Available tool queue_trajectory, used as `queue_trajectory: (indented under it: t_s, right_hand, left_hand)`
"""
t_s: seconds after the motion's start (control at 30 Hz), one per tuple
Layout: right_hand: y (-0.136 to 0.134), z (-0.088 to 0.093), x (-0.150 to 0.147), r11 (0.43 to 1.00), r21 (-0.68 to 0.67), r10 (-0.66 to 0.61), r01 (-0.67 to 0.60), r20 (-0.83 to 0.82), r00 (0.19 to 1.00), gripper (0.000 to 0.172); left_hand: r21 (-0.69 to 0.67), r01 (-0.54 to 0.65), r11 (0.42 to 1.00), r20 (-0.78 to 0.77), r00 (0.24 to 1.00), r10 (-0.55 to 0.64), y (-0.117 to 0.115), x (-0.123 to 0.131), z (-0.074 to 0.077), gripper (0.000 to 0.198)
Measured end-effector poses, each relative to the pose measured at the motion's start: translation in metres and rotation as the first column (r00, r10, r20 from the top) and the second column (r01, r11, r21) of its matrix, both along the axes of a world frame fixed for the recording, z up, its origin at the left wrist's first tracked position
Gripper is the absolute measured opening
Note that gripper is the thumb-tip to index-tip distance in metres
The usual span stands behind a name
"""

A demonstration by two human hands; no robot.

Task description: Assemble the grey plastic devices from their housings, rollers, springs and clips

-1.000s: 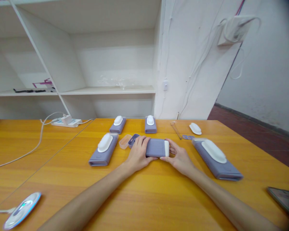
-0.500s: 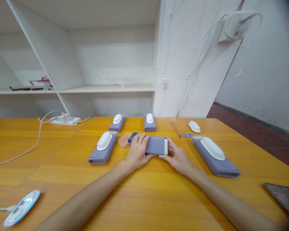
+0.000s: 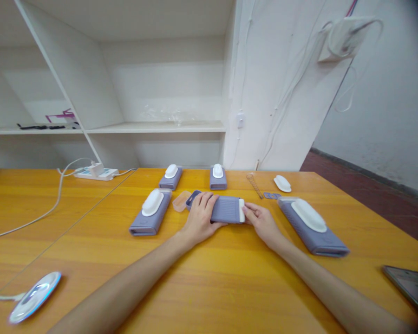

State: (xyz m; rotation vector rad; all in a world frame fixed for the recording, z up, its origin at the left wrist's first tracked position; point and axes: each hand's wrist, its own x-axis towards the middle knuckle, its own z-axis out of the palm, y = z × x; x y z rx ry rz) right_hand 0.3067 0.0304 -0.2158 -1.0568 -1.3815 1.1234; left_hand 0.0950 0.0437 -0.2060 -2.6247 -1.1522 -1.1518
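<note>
A grey-purple ribbed plastic case [image 3: 226, 209] lies on its side in the middle of the wooden table. My left hand [image 3: 202, 214] is closed over its left part, fingers on top and thumb along the near side. From the case's right end sticks a white end piece [image 3: 242, 211]. My right hand [image 3: 261, 221] pinches this piece between thumb and fingers; part of the grip is hidden. Just left of the case lies a clear, shallow plastic cover [image 3: 181, 201]. Beyond my right hand are a coil spring [image 3: 254, 186], a small purple flat part [image 3: 272, 195] and a white oval piece [image 3: 282, 183].
Similar purple cases with white oval tops stand around: front left [image 3: 151, 212], back left [image 3: 170, 177], back middle [image 3: 218, 177] and right [image 3: 313, 226]. A phone [image 3: 409, 285] lies at the right edge, a glowing round pad [image 3: 35, 298] at lower left, a power strip [image 3: 96, 172] behind.
My right hand's fingers have shifted from around the case's right end to a pinch at the white end piece. My left hand keeps its hold. The view has moved slightly.
</note>
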Motion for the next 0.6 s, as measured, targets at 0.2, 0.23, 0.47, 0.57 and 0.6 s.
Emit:
queue_trajectory:
  t_s: [0.2,0.23,0.47,0.57,0.6]
  right_hand:
    - [-0.006,0.004,-0.006,0.994,0.106,-0.033,0.032,0.011,0.999,0.041]
    - [-0.008,0.005,-0.007,0.989,0.142,-0.036,0.034,0.015,0.999,0.038]
    - [-0.013,0.005,-0.002,0.926,0.144,-0.334,0.348,-0.118,0.935,0.042]
    - [-0.010,0.002,-0.004,0.964,0.121,-0.229,0.236,-0.065,0.971,0.032]
    - [-0.009,0.002,-0.006,0.974,0.123,-0.187,0.192,-0.049,0.981,0.031]
  left_hand:
    - [0.032,-0.044,0.999,-0.025,0.999,0.045,0.001,-0.001,-0.001,0.067]
    - [0.045,-0.056,0.997,-0.025,0.998,0.058,0.001,-0.002,-0.002,0.066]
    - [0.108,-0.121,0.987,-0.055,0.990,0.127,0.002,-0.005,-0.006,0.070]
    - [0.106,-0.143,0.984,-0.047,0.988,0.149,0.002,-0.006,-0.006,0.070]
    - [0.109,-0.139,0.984,-0.044,0.989,0.144,0.002,-0.006,-0.006,0.070]
